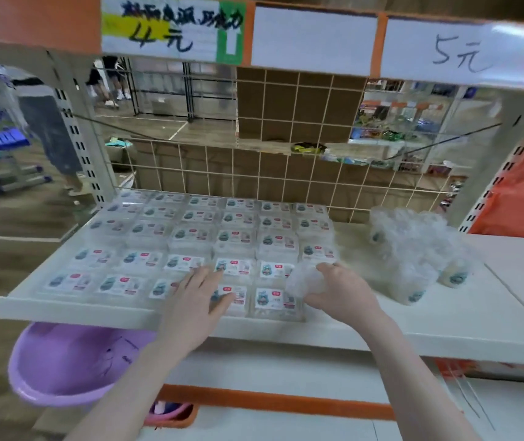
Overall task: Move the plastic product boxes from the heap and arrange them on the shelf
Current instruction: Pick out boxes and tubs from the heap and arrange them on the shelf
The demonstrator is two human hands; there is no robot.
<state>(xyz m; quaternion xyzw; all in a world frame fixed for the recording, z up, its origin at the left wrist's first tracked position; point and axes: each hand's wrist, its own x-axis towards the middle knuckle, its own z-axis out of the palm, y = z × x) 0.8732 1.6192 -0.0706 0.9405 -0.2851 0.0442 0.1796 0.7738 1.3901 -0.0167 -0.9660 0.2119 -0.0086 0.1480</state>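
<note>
The shelf [334,332] carried a tidy grid of plastic product boxes [190,243], laid flat in rows with their printed labels facing up, filling the shelf's left half from its front lip back to the wire grid panel [286,173]. To the right of that grid, toward the back of the shelf, lay the heap [413,246] of clear-wrapped boxes, some tipped on their sides, well apart from the shelf's front lip.

The left hand [197,300] lay over the front rows of the grid with fingers straight and spread, its grip released, fingertips touching the tops of the boxes near the shelf's front edge. The right hand [340,291] was just right of the grid's front corner, fingers and thumb curled round a clear plastic box [302,281] and grasping it just above the shelf; blur hid whether it touched the neighbouring boxes.

Above the shelf, handwritten price signs [171,30] hung on an orange rail. Below the shelf's left end sat a purple basin [63,364]. Beyond the wire panel, a person's legs [51,135] stood on the shop floor.
</note>
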